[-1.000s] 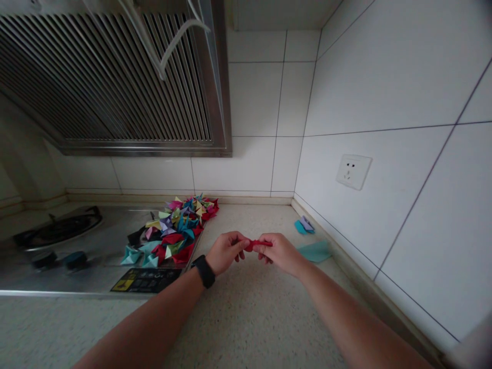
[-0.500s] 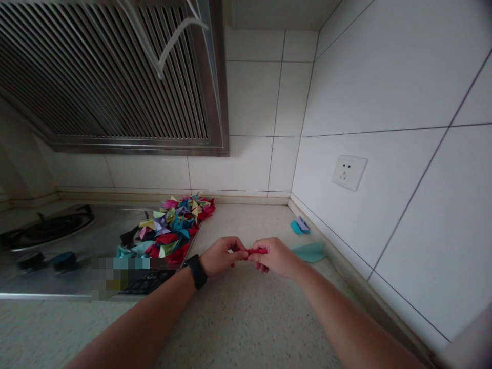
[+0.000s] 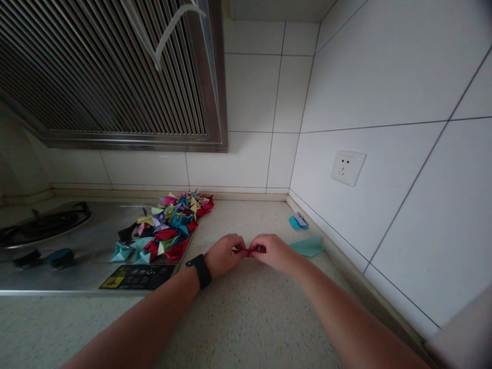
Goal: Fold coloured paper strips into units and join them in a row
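Both hands meet over the countertop, pinching one small piece of red folded paper (image 3: 250, 251) between them. My left hand (image 3: 227, 252), with a black watch on its wrist, is closed on the paper's left end. The fingers of my right hand (image 3: 270, 249) grip the other end. Most of the paper is hidden by the fingers, so its folded shape does not show. A pale teal sheet of paper (image 3: 309, 246) lies just right of my right hand. Left of my left hand is a heap of colourful folded paper pieces (image 3: 169, 230).
The heap rests on a steel gas stove (image 3: 115, 215) with a burner (image 3: 46, 225) at left. Blue and lilac papers (image 3: 299, 221) lie near the right wall. A range hood (image 3: 134, 92) hangs above. A socket (image 3: 348, 167) is on the tiled wall.
The hands have turned slightly so the fingers now cover more of the red paper, both still gripping it. The whole view has shifted a little.
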Motion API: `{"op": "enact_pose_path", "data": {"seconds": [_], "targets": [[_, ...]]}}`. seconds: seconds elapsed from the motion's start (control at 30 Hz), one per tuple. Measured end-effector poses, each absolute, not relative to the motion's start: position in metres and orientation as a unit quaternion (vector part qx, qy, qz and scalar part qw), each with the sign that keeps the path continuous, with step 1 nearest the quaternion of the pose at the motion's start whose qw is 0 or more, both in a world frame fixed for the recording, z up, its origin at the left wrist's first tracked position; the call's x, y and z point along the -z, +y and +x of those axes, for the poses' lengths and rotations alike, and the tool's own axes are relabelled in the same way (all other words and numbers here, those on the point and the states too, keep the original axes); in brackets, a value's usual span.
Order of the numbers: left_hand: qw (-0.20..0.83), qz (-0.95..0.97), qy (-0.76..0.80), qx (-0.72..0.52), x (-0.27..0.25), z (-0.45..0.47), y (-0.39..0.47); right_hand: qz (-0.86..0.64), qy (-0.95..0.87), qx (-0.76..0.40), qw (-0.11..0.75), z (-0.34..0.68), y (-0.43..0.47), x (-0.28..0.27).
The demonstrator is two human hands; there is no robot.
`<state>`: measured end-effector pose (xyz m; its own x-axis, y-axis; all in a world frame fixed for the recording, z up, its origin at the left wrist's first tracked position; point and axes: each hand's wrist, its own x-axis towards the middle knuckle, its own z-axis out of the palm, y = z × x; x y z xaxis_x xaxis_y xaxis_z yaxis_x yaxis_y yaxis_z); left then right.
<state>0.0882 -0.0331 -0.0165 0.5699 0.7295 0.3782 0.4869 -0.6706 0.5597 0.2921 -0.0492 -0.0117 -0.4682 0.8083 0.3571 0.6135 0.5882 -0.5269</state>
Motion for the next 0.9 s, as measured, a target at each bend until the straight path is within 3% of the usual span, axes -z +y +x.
{"op": "enact_pose_path", "data": {"seconds": [0.13, 0.3, 0.5, 0.9], "targets": [[0.071, 0.902, 0.331, -0.268, 0.017, 0.088, -0.032, -0.4, -0.87, -0.063, 0.282, 0.29, -0.046, 0.013], [-0.009, 0.926, 0.332, -0.178, 0.016, 0.085, -0.031, -0.432, -0.871, -0.064, 0.225, 0.29, -0.044, 0.019], [-0.043, 0.931, 0.341, -0.12, 0.013, 0.084, -0.032, -0.465, -0.853, -0.137, 0.195, 0.293, -0.049, 0.015], [-0.059, 0.941, 0.324, -0.081, 0.005, 0.083, -0.038, -0.474, -0.859, -0.131, 0.143, 0.294, -0.049, 0.012]]}}
